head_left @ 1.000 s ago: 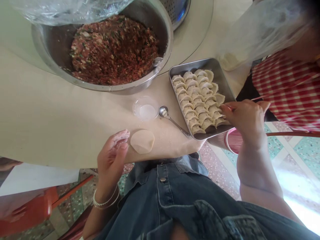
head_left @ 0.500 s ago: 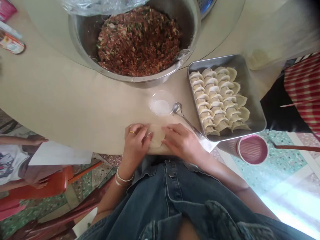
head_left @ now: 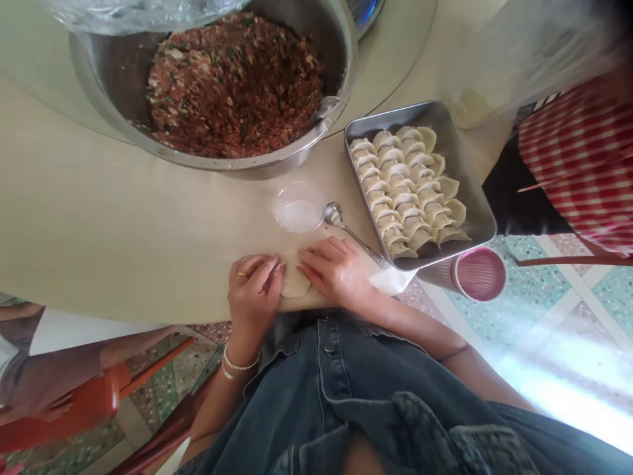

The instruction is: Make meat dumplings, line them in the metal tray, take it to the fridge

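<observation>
A pale dumpling wrapper is held between my two hands just above the table's near edge. Its left side is pinched by my left hand, which wears a ring. My right hand has its fingertips closed on the upper right side of the wrapper. Whether any filling is inside, I cannot tell. Just beyond my hands is a small clear dish with something whitish in it. A metal spoon lies beside the dish, its handle pointing at the tray.
A metal tray to the right holds rows of folded dumplings. Behind stands a large steel bowl of minced filling, partly under plastic film. A pink-lined bin is on the floor. People sit left and right.
My view has swung, so the bowl, dish and tray appear further left. My right fingers have shifted to the upper part of the wrapper, while both hands keep hold of it.
</observation>
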Motion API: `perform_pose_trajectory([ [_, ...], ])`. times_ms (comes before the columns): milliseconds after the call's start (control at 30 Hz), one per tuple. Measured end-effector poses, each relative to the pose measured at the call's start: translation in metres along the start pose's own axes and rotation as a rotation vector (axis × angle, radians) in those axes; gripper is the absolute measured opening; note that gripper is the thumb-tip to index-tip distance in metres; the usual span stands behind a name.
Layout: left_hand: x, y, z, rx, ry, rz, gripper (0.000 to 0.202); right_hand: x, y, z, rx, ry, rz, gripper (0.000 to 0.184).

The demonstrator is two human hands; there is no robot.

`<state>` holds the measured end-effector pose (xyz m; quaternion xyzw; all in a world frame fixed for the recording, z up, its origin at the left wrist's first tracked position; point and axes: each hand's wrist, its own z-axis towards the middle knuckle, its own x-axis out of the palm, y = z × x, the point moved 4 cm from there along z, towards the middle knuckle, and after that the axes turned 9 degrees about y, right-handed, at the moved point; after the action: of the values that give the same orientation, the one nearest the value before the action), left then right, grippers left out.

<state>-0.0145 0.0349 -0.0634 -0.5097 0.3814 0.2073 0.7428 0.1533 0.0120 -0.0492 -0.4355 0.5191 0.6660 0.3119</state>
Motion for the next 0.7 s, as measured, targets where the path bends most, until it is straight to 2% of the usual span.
perform_pose_trajectory([
  [167,0.001,-0.001,0.004,-0.019,0.003,0.001,0.011,-0.001,0.0,0.0,-0.007,-0.018,-0.009,0.023],
  [400,0.007,-0.005,0.012,-0.041,0.101,0.072,0.012,0.002,-0.004,-0.001,-0.014,-0.062,0.009,0.021],
  [533,0.001,-0.008,0.005,0.036,0.078,0.012,0.008,0.005,-0.004,0.0,-0.036,-0.065,0.036,0.025],
  [700,-0.007,-0.011,-0.008,0.139,0.085,-0.099,0.009,-0.003,0.002,0.001,-0.189,-0.147,0.095,0.016],
])
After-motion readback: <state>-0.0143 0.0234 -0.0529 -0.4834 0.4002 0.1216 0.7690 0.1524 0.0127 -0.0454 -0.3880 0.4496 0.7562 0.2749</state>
